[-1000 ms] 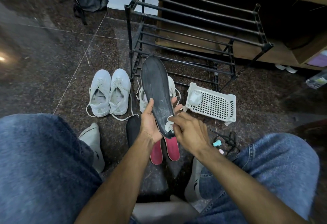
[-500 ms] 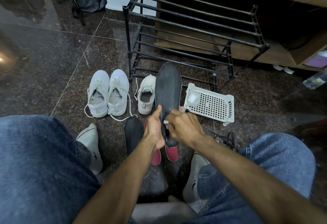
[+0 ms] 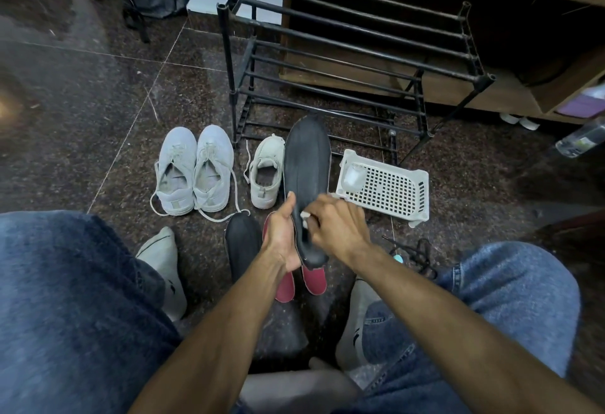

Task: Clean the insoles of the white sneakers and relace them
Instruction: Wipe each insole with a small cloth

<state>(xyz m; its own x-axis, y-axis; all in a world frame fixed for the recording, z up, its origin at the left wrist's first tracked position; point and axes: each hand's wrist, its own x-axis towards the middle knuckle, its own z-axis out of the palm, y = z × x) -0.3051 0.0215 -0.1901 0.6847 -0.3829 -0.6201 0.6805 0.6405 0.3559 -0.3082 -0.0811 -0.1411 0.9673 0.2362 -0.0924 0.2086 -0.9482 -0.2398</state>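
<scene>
My left hand (image 3: 284,237) grips the heel end of a long black insole (image 3: 307,164), which stands tilted up in front of me. My right hand (image 3: 337,228) pinches a small white wipe (image 3: 305,216) and presses it on the insole's lower half. A second black insole (image 3: 243,243) lies flat on the floor below my left hand, next to two red insoles (image 3: 314,279). A pair of white sneakers (image 3: 193,168) stands to the left with loose laces, and a third white sneaker (image 3: 266,171) stands just left of the raised insole.
A white perforated plastic basket (image 3: 386,187) lies right of the insole. A black metal shoe rack (image 3: 347,63) stands behind. Black laces (image 3: 419,255) lie near my right knee. My jeans-clad knees and socked feet frame the lower view; a plastic bottle (image 3: 581,138) lies far right.
The insole has swung from leaning left to leaning right and sunk lower. My right hand with the wipe has moved up from the heel toward the middle.
</scene>
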